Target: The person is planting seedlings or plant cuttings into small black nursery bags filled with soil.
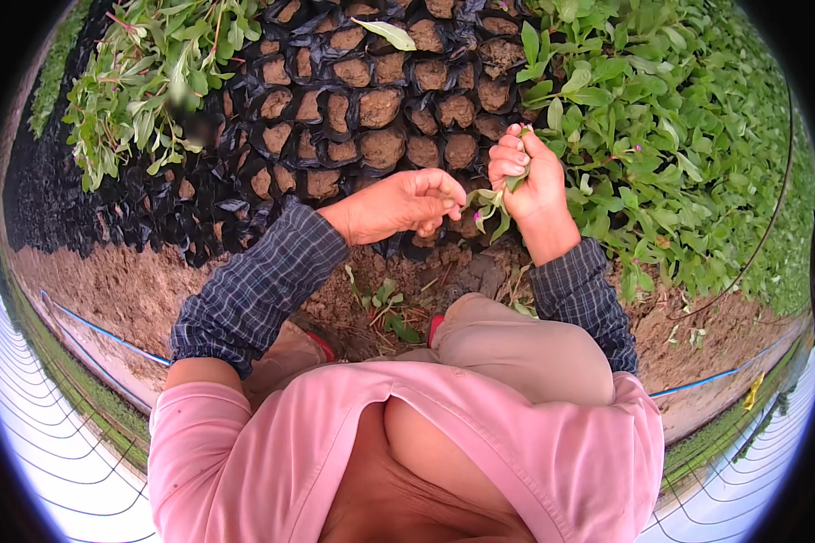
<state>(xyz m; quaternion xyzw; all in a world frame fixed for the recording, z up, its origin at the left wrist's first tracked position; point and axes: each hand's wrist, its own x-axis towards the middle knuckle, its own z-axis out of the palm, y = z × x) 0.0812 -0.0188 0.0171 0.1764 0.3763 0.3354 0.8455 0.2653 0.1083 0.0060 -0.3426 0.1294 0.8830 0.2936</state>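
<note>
My right hand is closed around a leafy green cutting, whose leaves and a small magenta flower hang out below the fist. Just left of those leaves is my left hand, its fingers curled and thumb near the forefinger. Whether anything thin is pinched there I cannot tell. Beneath and beyond both hands stand black plastic seedling bags packed in rows and filled with brown soil. One loose pale leaf lies across the bags at the far side.
Dense leafy plants fill the right side. A heap of cut leafy stems rests on the bags at upper left. Scattered sprigs lie on bare soil by my knees. A blue hose or cord runs along the ground behind.
</note>
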